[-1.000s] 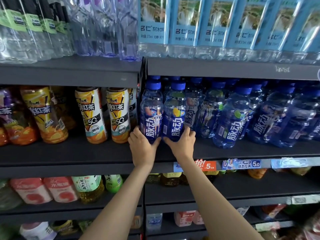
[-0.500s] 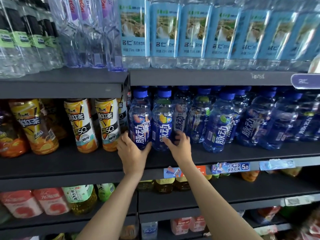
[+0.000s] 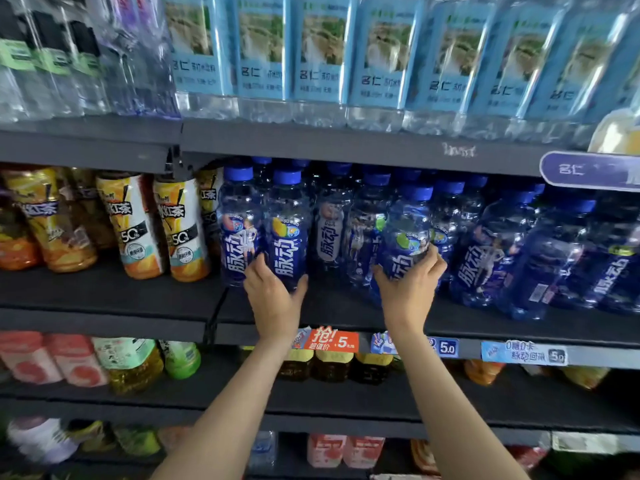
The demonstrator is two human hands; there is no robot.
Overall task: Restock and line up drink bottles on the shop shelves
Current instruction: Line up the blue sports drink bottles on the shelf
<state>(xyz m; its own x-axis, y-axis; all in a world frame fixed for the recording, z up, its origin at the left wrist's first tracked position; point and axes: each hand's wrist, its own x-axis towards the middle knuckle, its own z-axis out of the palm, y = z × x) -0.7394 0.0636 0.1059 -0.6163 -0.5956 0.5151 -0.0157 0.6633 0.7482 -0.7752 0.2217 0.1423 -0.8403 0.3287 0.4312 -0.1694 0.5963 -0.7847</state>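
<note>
Blue-capped drink bottles with dark blue labels fill the right half of the middle shelf (image 3: 346,315). My left hand (image 3: 273,294) wraps the base of the second bottle from the left (image 3: 289,225), which stands upright beside the leftmost one (image 3: 237,223). Further right, my right hand (image 3: 410,285) grips the lower part of another blue bottle (image 3: 407,230), which leans slightly left at the shelf front. More blue bottles (image 3: 485,251) to the right lean at mixed angles.
Yellow-and-white iced tea bottles (image 3: 133,223) lean on the left half of the same shelf. Above stand light-blue-labelled water bottles (image 3: 318,53) and clear water bottles (image 3: 45,64). Price tags (image 3: 332,339) line the shelf edge. Lower shelves hold pink, green and amber drinks.
My left hand has shifted from the leftmost bottle to the second one. My right hand has moved right along the shelf and closed on another blue bottle. The view has come closer.
</note>
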